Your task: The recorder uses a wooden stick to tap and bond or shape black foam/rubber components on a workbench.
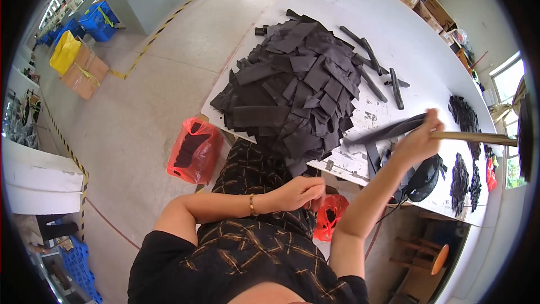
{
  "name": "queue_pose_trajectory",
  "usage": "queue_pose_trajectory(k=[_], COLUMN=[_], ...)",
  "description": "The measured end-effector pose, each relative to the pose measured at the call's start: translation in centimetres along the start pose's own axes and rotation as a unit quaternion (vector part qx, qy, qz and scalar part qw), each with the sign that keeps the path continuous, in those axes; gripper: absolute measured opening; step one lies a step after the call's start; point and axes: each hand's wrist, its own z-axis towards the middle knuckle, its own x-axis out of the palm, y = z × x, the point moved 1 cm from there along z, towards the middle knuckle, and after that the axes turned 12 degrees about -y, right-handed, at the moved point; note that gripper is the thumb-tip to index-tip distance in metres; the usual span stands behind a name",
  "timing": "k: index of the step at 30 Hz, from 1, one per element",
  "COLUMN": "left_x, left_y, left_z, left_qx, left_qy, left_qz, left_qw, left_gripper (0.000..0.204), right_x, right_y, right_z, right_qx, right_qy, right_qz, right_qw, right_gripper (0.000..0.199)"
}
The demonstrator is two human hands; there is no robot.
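Observation:
A large heap of black fabric strips (304,79) covers the near left of the white table (388,34) and spills over its front edge. Over the table on the right, my right hand (419,142) is closed on a long black fabric strip (388,131), which points left and is blurred. A light wooden stick (478,137) runs from that hand toward the right; whether I touch it is unclear. My left hand (302,192) is in front of my body, fingers curled inward, and what it may hold is hidden. Several rolled black strips (368,50) lie behind the heap.
A red plastic bag (197,149) holding dark pieces stands left of the table; another red bag (331,217) is below its edge. A dark bundle (426,179) with a cord sits at the right. Farther off are a carton (84,73), blue crates (99,21) and a wooden stool (424,258).

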Motion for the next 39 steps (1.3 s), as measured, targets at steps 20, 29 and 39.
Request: queue_pose_trajectory(k=[20,29,39], left_x=[-21.2,-22.4,-24.4], left_y=[-9.0,-4.4,-8.0], left_z=[10.3,11.5,6.9], left_qx=[0.203,0.163,0.124], left_qy=[-0.448,-0.401,-0.345], left_qz=[0.444,0.592,0.390], left_qw=[0.750,0.680,0.845], left_gripper=[0.013,0.018,0.009], right_x=[-8.3,-8.2,-8.1], right_y=[-13.4,-12.5,-8.3], right_z=[-6.4,-9.2,-8.1], right_qx=[0.151,0.139,0.003], right_qy=[0.449,0.466,0.466], right_qz=[-0.119,-0.068,-0.061], right_qw=[0.873,0.871,0.883], right_gripper=[0.025,0.022,0.014])
